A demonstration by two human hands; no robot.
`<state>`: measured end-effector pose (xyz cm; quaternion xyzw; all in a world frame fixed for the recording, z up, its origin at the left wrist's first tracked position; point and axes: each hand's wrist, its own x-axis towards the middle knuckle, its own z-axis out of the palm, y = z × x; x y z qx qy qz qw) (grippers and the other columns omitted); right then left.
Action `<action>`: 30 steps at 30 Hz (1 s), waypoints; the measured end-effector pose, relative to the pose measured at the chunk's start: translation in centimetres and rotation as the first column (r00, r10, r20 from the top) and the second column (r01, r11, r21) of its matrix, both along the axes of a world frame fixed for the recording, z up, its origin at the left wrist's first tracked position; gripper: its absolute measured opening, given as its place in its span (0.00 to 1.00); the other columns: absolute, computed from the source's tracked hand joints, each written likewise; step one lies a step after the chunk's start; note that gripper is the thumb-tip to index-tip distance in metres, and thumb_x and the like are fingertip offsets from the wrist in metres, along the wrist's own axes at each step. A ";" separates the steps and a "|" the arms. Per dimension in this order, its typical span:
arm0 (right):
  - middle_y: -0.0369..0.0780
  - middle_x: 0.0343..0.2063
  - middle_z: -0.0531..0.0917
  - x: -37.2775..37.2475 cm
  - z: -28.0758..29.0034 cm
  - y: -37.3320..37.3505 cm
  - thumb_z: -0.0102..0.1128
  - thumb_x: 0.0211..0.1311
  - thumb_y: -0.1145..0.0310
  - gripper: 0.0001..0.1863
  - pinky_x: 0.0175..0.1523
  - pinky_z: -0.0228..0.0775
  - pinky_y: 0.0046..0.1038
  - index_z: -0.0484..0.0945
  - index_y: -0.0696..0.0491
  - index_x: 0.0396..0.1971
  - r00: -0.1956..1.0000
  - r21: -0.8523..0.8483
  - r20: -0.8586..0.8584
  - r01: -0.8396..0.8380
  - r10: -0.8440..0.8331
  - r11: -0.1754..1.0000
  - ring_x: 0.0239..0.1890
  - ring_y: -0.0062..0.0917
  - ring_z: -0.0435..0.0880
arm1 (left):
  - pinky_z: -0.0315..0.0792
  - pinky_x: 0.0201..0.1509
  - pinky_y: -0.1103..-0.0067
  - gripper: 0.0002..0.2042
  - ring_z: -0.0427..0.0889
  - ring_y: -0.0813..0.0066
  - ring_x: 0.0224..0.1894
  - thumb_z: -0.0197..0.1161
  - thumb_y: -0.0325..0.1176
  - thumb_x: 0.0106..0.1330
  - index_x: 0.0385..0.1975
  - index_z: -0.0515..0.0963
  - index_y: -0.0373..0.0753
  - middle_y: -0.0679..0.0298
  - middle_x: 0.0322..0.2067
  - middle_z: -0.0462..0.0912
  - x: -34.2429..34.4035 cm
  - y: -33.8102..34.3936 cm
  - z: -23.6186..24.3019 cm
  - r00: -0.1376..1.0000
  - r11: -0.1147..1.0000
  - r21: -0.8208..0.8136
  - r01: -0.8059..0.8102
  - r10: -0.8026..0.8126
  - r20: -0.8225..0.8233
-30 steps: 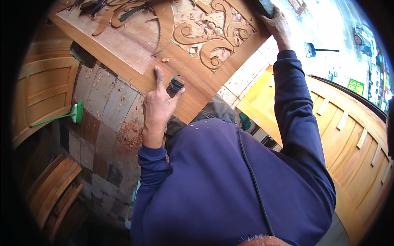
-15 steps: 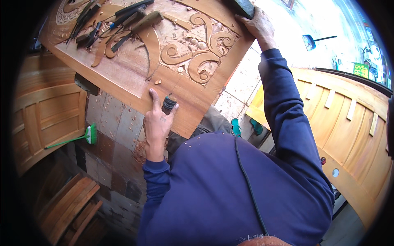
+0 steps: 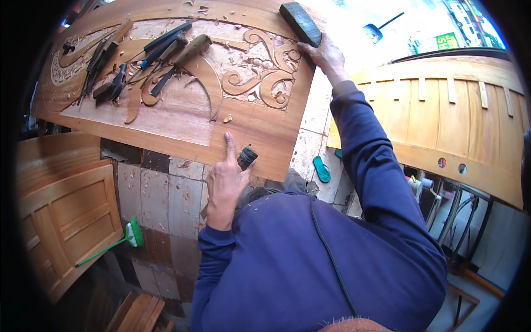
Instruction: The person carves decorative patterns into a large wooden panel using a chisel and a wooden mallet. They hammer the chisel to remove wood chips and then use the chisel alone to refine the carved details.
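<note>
Head view, looking down: nearest is the person's blue sweater, flecked with wood chips, with a dark cord running down its back. Just beyond, the left hand rests at the near edge of the carved wooden panel, forefinger stretched out flat onto the wood, the other fingers curled around a dark-handled tool whose round end sticks out beside the thumb. Under that edge lies a tiled floor, with a green brush and a plain wooden door off to the left. Farther along the panel, raised scrollwork fills the right part, chips scattered about it. A cluster of chisels lies loose on the far left part. At the far right corner the right hand grips the panel's edge, fingers closed on it, just beside a dark block lying on the corner. To the right stands another slatted door panel.
</note>
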<state>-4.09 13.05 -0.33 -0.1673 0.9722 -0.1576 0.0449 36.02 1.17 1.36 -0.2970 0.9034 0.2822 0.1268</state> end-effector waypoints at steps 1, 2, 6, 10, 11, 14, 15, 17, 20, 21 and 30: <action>0.54 0.48 0.86 1.1 0.2 0.2 0.68 0.53 0.28 0.47 0.59 0.75 0.43 0.75 0.57 0.56 0.999 0.006 0.006 0.042 -0.042 0.999 0.54 0.46 0.86 | 0.79 0.35 0.55 0.50 0.87 0.41 0.29 0.71 0.53 0.64 0.79 0.49 0.39 0.43 0.21 0.82 0.5 -0.5 -0.4 0.998 0.999 0.012 0.037 -0.037 -0.044; 0.53 0.44 0.87 2.0 0.0 0.6 0.68 0.52 0.27 0.48 0.54 0.76 0.40 0.76 0.57 0.56 0.997 -0.037 0.023 0.075 -0.075 0.996 0.50 0.42 0.87 | 0.79 0.35 0.55 0.49 0.87 0.41 0.29 0.71 0.53 0.64 0.79 0.51 0.41 0.43 0.21 0.82 0.9 -0.9 -0.5 0.993 0.997 0.021 0.079 -0.077 -0.086; 0.51 0.44 0.87 6.5 -1.0 3.0 0.71 0.57 0.35 0.44 0.52 0.77 0.36 0.75 0.61 0.57 0.978 -0.330 0.123 0.203 -0.171 0.922 0.47 0.41 0.87 | 0.79 0.36 0.55 0.47 0.87 0.41 0.30 0.71 0.52 0.64 0.78 0.53 0.44 0.43 0.22 0.83 1.1 -2.0 0.3 0.988 0.992 0.019 0.128 -0.125 -0.089; 0.39 0.36 0.82 13.5 -4.2 7.3 0.70 0.67 0.48 0.29 0.36 0.77 0.25 0.75 0.57 0.52 0.880 -0.767 0.466 0.456 -0.097 0.452 0.31 0.24 0.83 | 0.78 0.37 0.55 0.42 0.87 0.40 0.31 0.72 0.49 0.63 0.76 0.61 0.44 0.40 0.24 0.83 1.0 -3.0 1.3 0.986 0.989 -0.004 0.149 -0.149 -0.075; 0.38 0.34 0.81 15.5 -4.1 8.7 0.70 0.67 0.48 0.28 0.33 0.77 0.24 0.75 0.56 0.50 0.808 -0.736 0.580 0.573 -0.100 0.360 0.29 0.21 0.81 | 0.78 0.37 0.56 0.42 0.86 0.39 0.31 0.73 0.49 0.63 0.75 0.63 0.44 0.40 0.24 0.83 0.8 -3.2 1.3 0.981 0.986 0.001 0.166 -0.165 -0.098; 0.39 0.33 0.80 21.5 -5.5 13.7 0.68 0.68 0.50 0.25 0.32 0.79 0.26 0.74 0.56 0.47 0.630 -0.611 0.774 0.770 -0.066 0.182 0.28 0.23 0.81 | 0.78 0.37 0.56 0.40 0.86 0.40 0.31 0.74 0.49 0.62 0.74 0.65 0.46 0.40 0.24 0.83 0.4 -3.8 1.7 0.979 0.980 0.003 0.199 -0.199 -0.039; 0.40 0.34 0.80 23.4 -6.4 15.4 0.68 0.69 0.52 0.23 0.33 0.79 0.28 0.74 0.57 0.48 0.611 -0.609 0.791 0.786 0.020 0.103 0.30 0.25 0.82 | 0.78 0.37 0.56 0.40 0.86 0.40 0.31 0.74 0.49 0.62 0.74 0.65 0.46 0.40 0.24 0.83 0.2 -4.0 1.9 0.978 0.979 -0.004 0.205 -0.205 -0.026; 0.41 0.37 0.80 26.6 -6.2 17.6 0.68 0.68 0.58 0.21 0.37 0.80 0.32 0.74 0.58 0.49 0.579 -0.587 0.795 0.810 0.180 -0.015 0.33 0.28 0.82 | 0.77 0.36 0.58 0.39 0.86 0.42 0.30 0.75 0.47 0.61 0.74 0.67 0.50 0.42 0.25 0.83 -0.1 -4.0 2.2 0.981 0.981 0.011 0.194 -0.194 -0.006; 0.46 0.43 0.81 29.4 -3.9 17.4 0.69 0.57 0.64 0.36 0.43 0.81 0.36 0.67 0.60 0.65 0.644 -0.626 0.712 0.762 0.280 -0.163 0.39 0.32 0.84 | 0.77 0.34 0.59 0.29 0.86 0.43 0.30 0.76 0.44 0.61 0.63 0.78 0.48 0.45 0.24 0.83 -0.7 -4.3 1.4 0.972 0.989 -0.028 0.147 -0.150 -0.181; 0.47 0.44 0.81 29.3 -2.3 16.5 0.68 0.55 0.65 0.41 0.44 0.81 0.36 0.63 0.60 0.69 0.637 -0.625 0.716 0.767 0.285 -0.145 0.40 0.33 0.84 | 0.77 0.34 0.59 0.29 0.86 0.43 0.30 0.76 0.44 0.61 0.63 0.78 0.48 0.45 0.24 0.83 -1.3 -4.6 1.2 0.973 0.988 -0.039 0.151 -0.156 -0.168; 0.41 0.38 0.78 26.5 1.6 12.3 0.74 0.49 0.70 0.57 0.44 0.78 0.33 0.48 0.57 0.78 0.489 -0.594 0.699 0.803 0.521 0.043 0.36 0.29 0.81 | 0.76 0.38 0.57 0.21 0.86 0.44 0.35 0.75 0.50 0.61 0.41 0.78 0.40 0.48 0.29 0.85 -7.4 -7.1 1.0 0.993 0.998 -0.003 0.066 -0.066 -0.098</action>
